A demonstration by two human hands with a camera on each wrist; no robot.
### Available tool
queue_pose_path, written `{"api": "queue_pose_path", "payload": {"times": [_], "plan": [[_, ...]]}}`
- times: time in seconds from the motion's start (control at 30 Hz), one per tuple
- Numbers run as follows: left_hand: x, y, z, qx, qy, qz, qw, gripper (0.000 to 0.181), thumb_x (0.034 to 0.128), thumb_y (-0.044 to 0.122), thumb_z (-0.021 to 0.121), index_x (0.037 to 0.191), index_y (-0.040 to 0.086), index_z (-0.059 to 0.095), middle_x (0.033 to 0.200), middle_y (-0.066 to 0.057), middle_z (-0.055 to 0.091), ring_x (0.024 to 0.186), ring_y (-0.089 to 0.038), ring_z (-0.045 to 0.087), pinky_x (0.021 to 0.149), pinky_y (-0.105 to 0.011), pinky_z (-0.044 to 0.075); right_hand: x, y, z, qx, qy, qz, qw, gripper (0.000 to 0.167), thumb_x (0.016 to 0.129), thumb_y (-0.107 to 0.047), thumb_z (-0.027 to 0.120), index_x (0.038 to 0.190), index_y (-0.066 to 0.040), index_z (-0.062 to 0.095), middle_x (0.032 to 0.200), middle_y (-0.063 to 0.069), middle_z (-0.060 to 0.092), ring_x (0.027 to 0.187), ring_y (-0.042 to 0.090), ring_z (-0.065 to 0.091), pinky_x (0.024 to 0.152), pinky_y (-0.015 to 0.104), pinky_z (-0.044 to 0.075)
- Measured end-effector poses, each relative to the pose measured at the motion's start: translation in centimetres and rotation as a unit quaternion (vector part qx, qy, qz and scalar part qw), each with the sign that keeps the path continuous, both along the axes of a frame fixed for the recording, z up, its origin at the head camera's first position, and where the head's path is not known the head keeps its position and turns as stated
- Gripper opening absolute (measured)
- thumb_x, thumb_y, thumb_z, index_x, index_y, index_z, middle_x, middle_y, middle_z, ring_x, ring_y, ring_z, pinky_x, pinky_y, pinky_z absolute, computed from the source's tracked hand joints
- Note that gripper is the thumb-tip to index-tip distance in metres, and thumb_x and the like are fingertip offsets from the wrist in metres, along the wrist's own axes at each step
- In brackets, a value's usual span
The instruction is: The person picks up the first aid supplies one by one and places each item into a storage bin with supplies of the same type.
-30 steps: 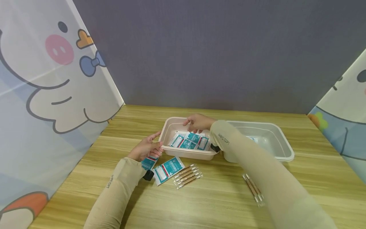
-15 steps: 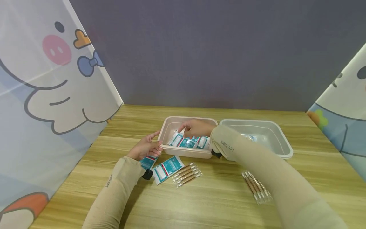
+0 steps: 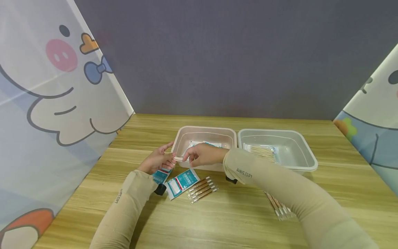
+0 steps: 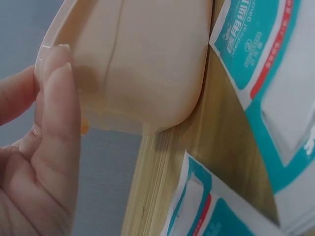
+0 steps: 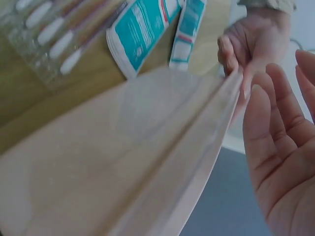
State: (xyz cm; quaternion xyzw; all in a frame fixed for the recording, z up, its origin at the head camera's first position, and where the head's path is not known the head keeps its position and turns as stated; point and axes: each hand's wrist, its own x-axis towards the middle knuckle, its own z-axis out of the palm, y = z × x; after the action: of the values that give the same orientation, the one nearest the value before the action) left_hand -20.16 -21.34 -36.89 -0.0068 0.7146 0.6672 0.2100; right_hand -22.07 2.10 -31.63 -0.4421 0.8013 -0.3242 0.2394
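Observation:
In the head view, my left hand [image 3: 158,160] pinches the left corner of a beige plastic tub [image 3: 230,137], thumb and fingers at its rim. The left wrist view shows the thumb [image 4: 61,113] against the tub wall. My right hand [image 3: 205,154] hovers over the tub's front rim, fingers bent loosely. In the right wrist view those fingers [image 5: 280,118] hold nothing and stand beside the rim. Teal-and-white medical gauze packets [image 3: 194,143] lie in the tub, mostly hidden by the right hand. On the table in front lies a gauze packet [image 3: 183,182]; another [image 3: 160,176] is partly under the left hand.
Brown-stick swabs in clear wrappers [image 3: 202,190] lie before the tub. More such swabs [image 3: 278,208] lie to the right, partly behind the right sleeve. A whitish tub [image 3: 296,148] beside the beige one holds a clear bag of thin pale sticks [image 3: 262,152]. A grey wall stands behind.
My right hand dipped to the gauze packets inside the beige tub, then came toward the front left rim. The left hand stayed on the corner. The pale sticks in the whitish tub came into view.

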Motion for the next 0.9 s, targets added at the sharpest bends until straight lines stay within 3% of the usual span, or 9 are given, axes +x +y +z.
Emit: {"api": "queue_pose_path", "payload": {"times": [0.2, 0.47, 0.7, 0.9], "plan": [[0.1, -0.1, 0.0, 0.002, 0.000, 0.000, 1.0000, 0.066, 0.1012, 0.005, 0.045, 0.155, 0.009, 0.006, 0.066, -0.002, 0.063, 0.052, -0.008, 0.061, 0.053, -0.021, 0.054, 1.5, -0.9, -1.0, -0.004, -0.010, 0.032, 0.9994, 0.026, 0.089, -0.001, 0.065, 0.115, -0.004, 0.065, 0.096, 0.009, 0.067, 0.086, 0.008, 0.060, 0.080, 0.021, 0.050], [0.1, 0.1, -0.1, 0.008, 0.004, -0.003, 1.0000, 0.065, 0.1016, 0.005, 0.044, 0.155, 0.009, 0.006, 0.067, -0.002, 0.065, 0.053, -0.008, 0.062, 0.053, -0.020, 0.054, 2.7, -1.5, -2.9, 0.013, 0.031, 0.062, 0.9976, 0.030, 0.088, -0.001, 0.067, 0.117, -0.003, 0.064, 0.108, 0.012, 0.065, 0.102, 0.022, 0.060, 0.088, 0.023, 0.048], [0.1, -0.1, -0.2, 0.000, 0.006, 0.001, 1.0000, 0.065, 0.1014, 0.005, 0.045, 0.155, 0.009, 0.007, 0.067, -0.002, 0.064, 0.053, -0.008, 0.062, 0.054, -0.021, 0.055, 2.8, -2.3, -4.5, 0.011, 0.067, 0.095, 0.9931, 0.037, 0.087, -0.002, 0.066, 0.124, -0.001, 0.060, 0.121, 0.011, 0.062, 0.114, 0.020, 0.056, 0.099, 0.026, 0.043], [0.1, -0.2, -0.1, 0.005, 0.009, -0.006, 0.9999, 0.066, 0.1016, 0.005, 0.044, 0.155, 0.009, 0.005, 0.067, -0.001, 0.064, 0.053, -0.007, 0.062, 0.054, -0.020, 0.055, 2.3, -3.2, -5.0, 0.043, 0.094, 0.102, 0.9895, 0.043, 0.086, -0.004, 0.070, 0.128, -0.003, 0.059, 0.126, 0.008, 0.057, 0.117, 0.018, 0.052, 0.099, 0.022, 0.041]]}}
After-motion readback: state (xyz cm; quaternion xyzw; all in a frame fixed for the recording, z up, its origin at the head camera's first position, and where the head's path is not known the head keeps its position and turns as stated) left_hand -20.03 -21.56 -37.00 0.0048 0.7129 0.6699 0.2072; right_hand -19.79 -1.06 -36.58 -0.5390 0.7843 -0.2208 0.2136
